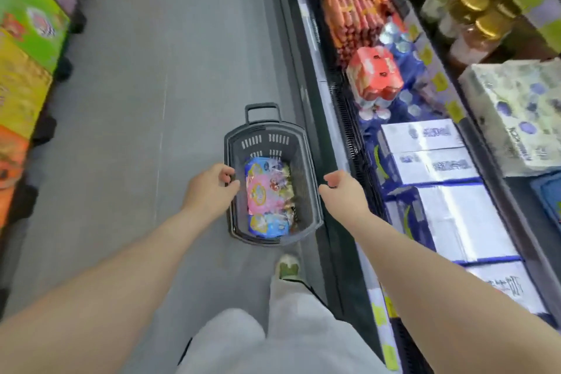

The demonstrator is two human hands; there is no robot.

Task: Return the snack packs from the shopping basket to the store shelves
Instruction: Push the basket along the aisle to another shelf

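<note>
Head view: my left hand [212,190] grips the basket [261,130] rim; packs [262,196] lie inside; my right hand [338,190] curls beside it, grip unclear.

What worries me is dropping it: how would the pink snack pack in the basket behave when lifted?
The pink snack pack looks like glossy film, so probably floppy and a little slippery. It seems puffy, likely light for its size. Lying flat in the shopping basket, it should not roll.
</note>
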